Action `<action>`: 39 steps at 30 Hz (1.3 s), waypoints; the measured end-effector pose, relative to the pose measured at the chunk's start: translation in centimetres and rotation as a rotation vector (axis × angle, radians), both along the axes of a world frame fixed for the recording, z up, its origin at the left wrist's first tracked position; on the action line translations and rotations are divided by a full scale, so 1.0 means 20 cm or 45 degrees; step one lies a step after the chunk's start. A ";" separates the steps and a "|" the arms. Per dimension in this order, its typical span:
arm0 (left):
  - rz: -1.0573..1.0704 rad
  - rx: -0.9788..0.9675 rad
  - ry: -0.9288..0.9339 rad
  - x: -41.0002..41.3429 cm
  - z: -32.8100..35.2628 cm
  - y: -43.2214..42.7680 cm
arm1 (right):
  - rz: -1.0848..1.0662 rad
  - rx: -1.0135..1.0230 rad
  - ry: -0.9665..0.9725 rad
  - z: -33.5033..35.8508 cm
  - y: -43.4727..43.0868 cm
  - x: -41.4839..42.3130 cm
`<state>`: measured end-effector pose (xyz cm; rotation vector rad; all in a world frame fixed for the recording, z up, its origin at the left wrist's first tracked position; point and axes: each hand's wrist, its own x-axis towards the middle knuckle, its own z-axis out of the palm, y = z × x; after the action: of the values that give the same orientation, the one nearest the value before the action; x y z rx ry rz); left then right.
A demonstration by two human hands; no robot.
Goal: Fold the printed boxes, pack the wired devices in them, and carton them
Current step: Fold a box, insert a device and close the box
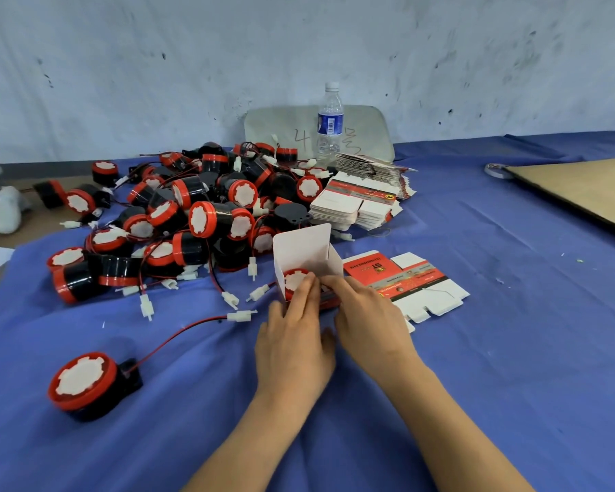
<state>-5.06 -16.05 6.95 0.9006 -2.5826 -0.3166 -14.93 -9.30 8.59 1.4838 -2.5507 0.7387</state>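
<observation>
Bench draped in a blue cloth [512,349]. We found one open box [302,250] at the centre, mouth toward the person, its white lid flap raised, which left the opening free.

A wired device [296,283] sat in the mouth, white face outward. Left hand [292,335]: fingers straight and pressed together on that face, thumb by the box's left wall. We judged it was seating the device.

Right hand [366,314]: thumb and forefinger pinched at the mouth's right rim, on a side flap as best we could judge. Any wire beneath them was hidden.

A flat printed blank [405,282] lay just right of the box, presumably next in turn. The pile of devices [192,214] and the stack of blanks [355,204] sat behind, near enough to feed both hands. One loose device [82,381] lay apart at near left, its wire trailing toward the centre.

A cardboard sheet [576,193] lay far right. We could pick out no carton, and the box flaps were not yet closed
</observation>
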 end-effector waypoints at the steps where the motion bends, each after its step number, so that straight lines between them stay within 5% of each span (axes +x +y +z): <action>1: 0.014 0.046 -0.024 0.00 0.00 -0.01 | 0.014 -0.066 -0.020 0.01 0.00 0.00; 6: 0.025 0.104 -0.013 0.00 0.00 -0.02 | 0.009 -0.674 0.093 0.05 0.02 -0.02; 11: -0.021 0.143 0.110 -0.01 -0.02 -0.03 | 0.005 -0.952 0.112 0.07 0.03 -0.01; 25: -0.147 0.306 0.399 -0.02 -0.01 -0.02 | 0.029 -0.383 0.323 0.04 -0.03 0.03; 33: -0.138 0.300 0.352 -0.01 -0.02 -0.02 | -0.135 -0.114 0.165 -0.01 -0.05 -0.01; 39: -0.198 0.308 0.240 0.00 -0.02 -0.04 | 0.210 -0.162 -0.043 0.02 0.00 -0.03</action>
<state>-5.12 -16.78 6.59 0.7091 -2.4771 -0.7344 -15.47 -9.34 8.98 1.6668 -2.3749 0.9365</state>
